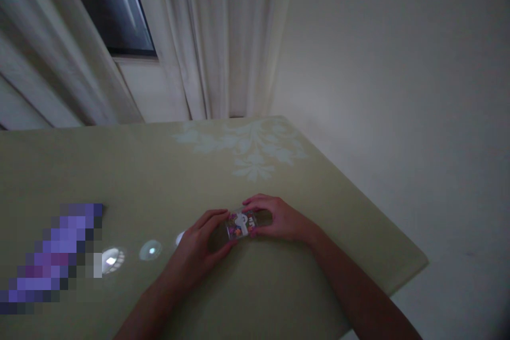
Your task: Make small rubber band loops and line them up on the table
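Note:
Between my two hands is a small clear rectangular case with a colourful patterned face and a white shape and lettering on it. My left hand grips its left end, thumb at the near edge and fingers at the far edge. On the right end, my right hand pinches it the same way, fingers curled along the far side and thumb near. The case is low over the table; whether it touches the surface I cannot tell. Its exact kind is too small to make out.
A pale green table with a white leaf pattern spreads under my hands. At left lies a pixelated purple object. Bright light reflections show on the tabletop. Curtains, a dark window and a white wall stand behind.

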`<act>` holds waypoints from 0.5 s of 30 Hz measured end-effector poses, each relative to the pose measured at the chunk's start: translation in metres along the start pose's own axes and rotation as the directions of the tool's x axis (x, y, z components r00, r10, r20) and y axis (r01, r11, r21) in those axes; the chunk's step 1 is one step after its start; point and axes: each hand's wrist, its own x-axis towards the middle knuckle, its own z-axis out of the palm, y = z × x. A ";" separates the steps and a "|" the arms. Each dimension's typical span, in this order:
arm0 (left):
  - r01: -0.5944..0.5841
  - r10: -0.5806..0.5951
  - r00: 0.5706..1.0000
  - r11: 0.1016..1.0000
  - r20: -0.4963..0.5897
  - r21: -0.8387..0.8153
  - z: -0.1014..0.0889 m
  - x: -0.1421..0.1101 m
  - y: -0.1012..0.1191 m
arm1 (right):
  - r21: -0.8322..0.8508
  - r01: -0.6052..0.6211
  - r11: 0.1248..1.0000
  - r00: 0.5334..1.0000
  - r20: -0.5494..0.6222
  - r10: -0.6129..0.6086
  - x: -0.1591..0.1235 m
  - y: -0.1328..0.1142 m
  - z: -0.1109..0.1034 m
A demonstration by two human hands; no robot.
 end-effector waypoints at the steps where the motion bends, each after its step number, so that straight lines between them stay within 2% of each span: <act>1: 0.002 -0.002 1.000 1.000 0.001 -0.001 0.000 0.000 0.000 | 0.007 -0.004 1.000 1.000 0.000 0.004 0.000 0.000 0.000; 11: 0.025 -0.025 0.998 1.000 0.050 0.001 0.000 -0.001 -0.003 | 0.069 -0.017 0.998 1.000 0.009 0.016 -0.001 0.008 0.000; 15: 0.027 -0.027 0.999 1.000 0.033 -0.010 0.001 0.000 -0.002 | 0.069 -0.032 0.997 0.999 0.010 0.032 -0.002 0.007 0.000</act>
